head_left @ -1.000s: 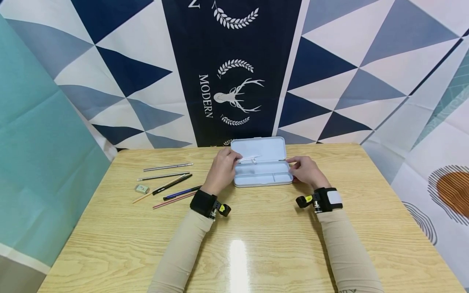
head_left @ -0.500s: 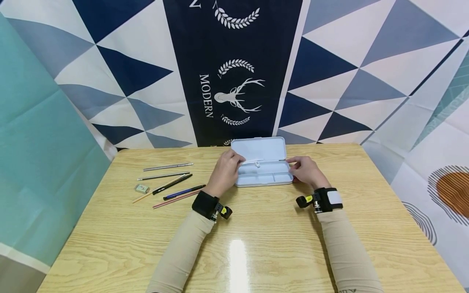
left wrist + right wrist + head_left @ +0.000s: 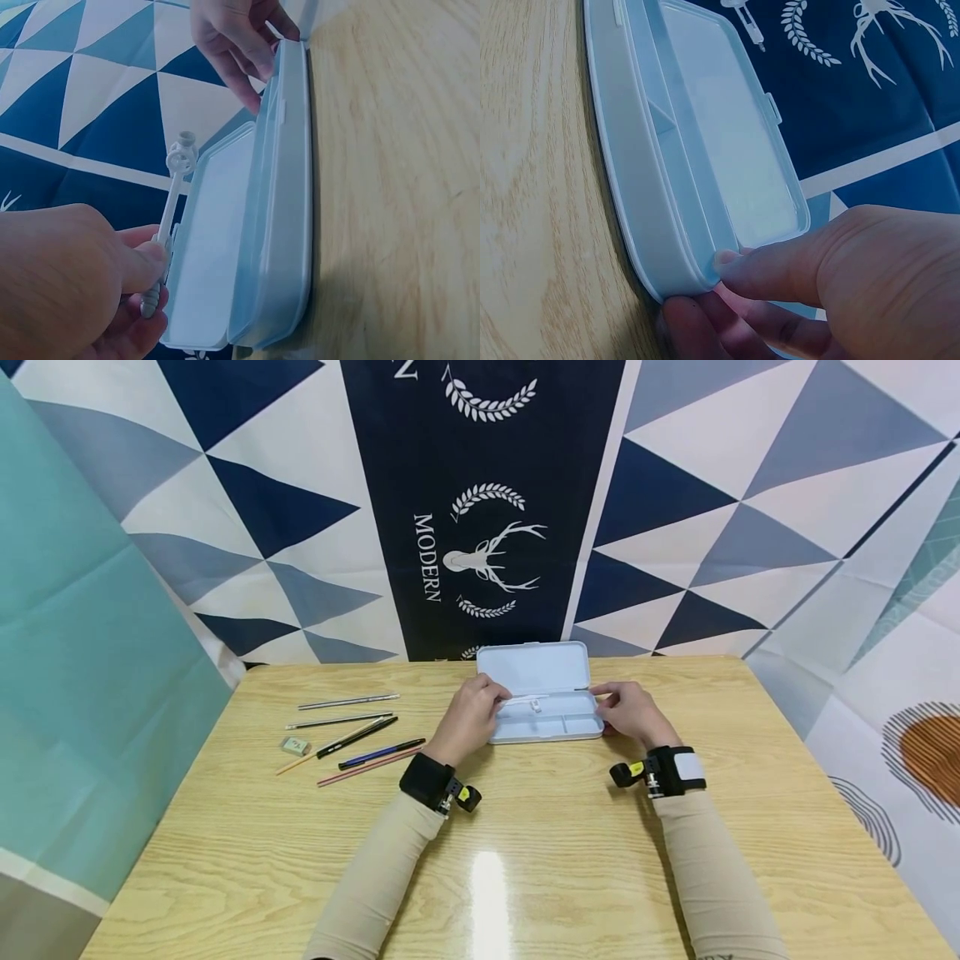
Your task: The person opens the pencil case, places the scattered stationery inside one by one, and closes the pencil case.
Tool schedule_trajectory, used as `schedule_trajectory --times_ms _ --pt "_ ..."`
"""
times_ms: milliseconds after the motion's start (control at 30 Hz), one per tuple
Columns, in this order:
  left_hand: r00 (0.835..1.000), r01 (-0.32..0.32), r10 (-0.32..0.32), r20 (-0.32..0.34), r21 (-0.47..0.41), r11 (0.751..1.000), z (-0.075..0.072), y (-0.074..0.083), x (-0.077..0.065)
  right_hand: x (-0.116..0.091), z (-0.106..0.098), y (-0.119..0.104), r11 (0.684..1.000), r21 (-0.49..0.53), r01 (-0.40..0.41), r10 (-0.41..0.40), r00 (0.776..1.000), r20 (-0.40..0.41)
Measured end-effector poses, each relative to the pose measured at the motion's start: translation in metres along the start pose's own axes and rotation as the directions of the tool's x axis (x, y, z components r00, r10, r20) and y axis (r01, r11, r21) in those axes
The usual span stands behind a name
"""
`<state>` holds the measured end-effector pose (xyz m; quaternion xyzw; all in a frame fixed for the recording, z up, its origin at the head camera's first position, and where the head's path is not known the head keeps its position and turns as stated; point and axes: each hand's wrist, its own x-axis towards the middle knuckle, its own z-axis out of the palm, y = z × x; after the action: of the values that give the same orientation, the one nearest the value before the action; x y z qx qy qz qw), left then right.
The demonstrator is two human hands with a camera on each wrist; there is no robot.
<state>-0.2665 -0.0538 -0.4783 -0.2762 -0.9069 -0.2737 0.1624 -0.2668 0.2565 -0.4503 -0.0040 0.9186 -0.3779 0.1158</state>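
A pale blue pencil case (image 3: 547, 739) stands open on the table, its lid (image 3: 534, 667) tipped back toward the wall cloth. Dividers split its tray into compartments. My left hand (image 3: 474, 710) pinches a white drawing compass (image 3: 171, 206) by its grey ribbed end, between thumb and fingers. In the head view the compass overlaps the rear compartment; its tip also shows in the right wrist view. My right hand (image 3: 633, 714) grips the right end of the case, thumb (image 3: 739, 262) on the rim and fingers curled beneath the corner.
Left of the case lie two silvery pencils, a black pen (image 3: 356, 737), an orange pencil (image 3: 296, 764), a blue pen (image 3: 381, 754), a reddish pencil (image 3: 367, 767) and a small eraser (image 3: 296, 746). A patterned cloth (image 3: 300, 510) rises behind the table.
My left hand has moved right and slightly toward me, carrying the compass over the tray. The right hand keeps its hold on the case's end.
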Motion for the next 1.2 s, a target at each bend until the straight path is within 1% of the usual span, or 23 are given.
schedule_trajectory --times_ms 67,100,200,233,267,467,567,633,733,767,833,900,967,1000,1033,1067,1200 --pt "1.000 0.004 -0.004 0.011 0.003 1.000 0.002 0.001 0.000 0.000 0.000 0.000 1.000 0.000 0.003 -0.003 1.000 0.001" --pt "1.000 0.009 -0.009 0.026 -0.001 1.000 -0.004 0.009 -0.001 0.000 0.000 0.000 1.000 0.000 0.004 -0.004 1.000 0.000" --pt "0.998 0.018 -0.017 0.057 -0.018 1.000 -0.008 0.015 -0.002 0.000 0.001 0.000 1.000 -0.001 0.011 -0.011 1.000 -0.003" --pt "0.997 0.034 -0.033 0.076 -0.008 0.999 -0.015 0.023 -0.002 -0.001 0.001 0.000 1.000 -0.001 0.013 -0.013 1.000 -0.005" --pt "0.996 0.039 -0.039 0.086 -0.001 0.999 -0.016 0.025 -0.003 -0.001 0.001 0.000 1.000 -0.002 0.014 -0.014 1.000 -0.007" --pt "0.988 0.060 -0.066 0.140 0.049 0.997 -0.014 0.030 -0.003 -0.001 0.000 0.001 1.000 0.006 0.011 -0.011 1.000 -0.008" --pt "0.986 0.060 -0.065 0.152 0.038 0.997 -0.014 0.031 -0.004 -0.001 -0.001 0.001 1.000 0.015 0.011 -0.011 1.000 -0.007" --pt "0.988 0.052 -0.054 0.148 0.022 0.998 -0.012 0.030 -0.004 -0.001 -0.001 0.001 1.000 0.019 0.011 -0.011 1.000 -0.009" --pt "0.991 0.025 -0.024 0.130 -0.003 1.000 -0.004 0.022 -0.004 0.000 0.000 0.001 1.000 0.018 0.017 -0.017 1.000 -0.008" --pt "0.993 0.001 -0.001 0.116 0.003 1.000 0.006 0.013 -0.004 0.000 0.000 0.001 1.000 0.016 0.018 -0.018 1.000 -0.010" --pt "0.994 -0.008 0.008 0.105 -0.005 1.000 0.023 -0.003 -0.003 0.000 0.000 0.001 1.000 0.015 0.022 -0.022 1.000 -0.008" --pt "0.996 -0.023 0.022 0.092 0.015 1.000 0.041 -0.018 -0.003 0.000 0.000 0.001 1.000 0.014 0.025 -0.025 1.000 -0.007" --pt "0.996 -0.030 0.027 0.087 0.032 0.999 0.056 -0.030 -0.002 0.001 0.000 0.001 1.000 0.015 0.025 -0.025 1.000 -0.005" --pt "0.996 -0.024 0.021 0.086 0.035 0.999 0.056 -0.030 -0.002 0.001 0.000 0.001 1.000 0.016 0.024 -0.024 1.000 -0.005" --pt "0.996 -0.036 0.031 0.085 0.066 0.997 0.051 -0.025 -0.005 0.001 0.000 0.001 1.000 0.016 0.024 -0.024 1.000 -0.005" --pt "0.996 -0.042 0.036 0.084 0.075 0.996 0.052 -0.026 -0.005 0.001 0.000 0.001 1.000 0.015 0.023 -0.023 1.000 -0.005" --pt "0.994 -0.032 0.024 0.104 0.074 0.997 0.051 -0.023 -0.005 0.001 0.000 0.001 1.000 0.011 0.027 -0.027 1.000 -0.006"
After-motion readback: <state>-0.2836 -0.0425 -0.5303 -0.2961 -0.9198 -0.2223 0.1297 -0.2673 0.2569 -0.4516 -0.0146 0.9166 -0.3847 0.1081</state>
